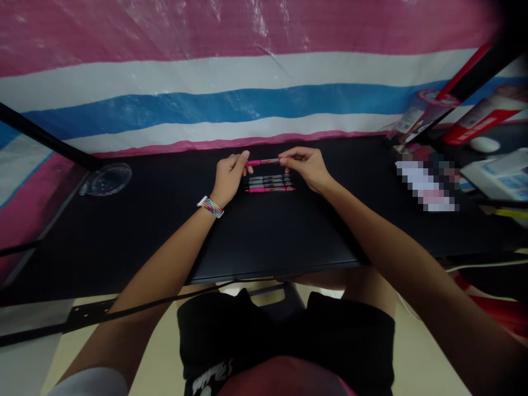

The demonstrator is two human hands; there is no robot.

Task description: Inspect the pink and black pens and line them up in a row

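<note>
A pink pen [266, 161] is held level just above the bench [247, 236], past the far side of a neat row of pens [270, 182]. I see the left hand [231, 175] pinching its left end between thumb and curled fingers, and the right hand [307, 166] pinching its right end between thumb and fingertips. I judge the two-ended hold keeps the pen straight and parallel to the row; the exact finger contact on the left is too small for me to tell.

The row lies side by side, lengthwise from left to right, with a pink-gripped pen nearest the person. That close spacing probably makes the pens easy to compare and align. Neither hand appears to touch the row, though the left fingers come near its end.

Outward from there, I have black surface between the row and the bench's near edge, and more to both sides. The far edge meets a striped sheet [256, 104], not far behind the hands, so I read the room as tighter there. A clear lid [109, 179] sits well to the left, beside a dark pole [49, 137]. Well to the right stand a cup [418, 118], a white oval thing [484, 144] and a blurred-out patch [429, 184].
</note>
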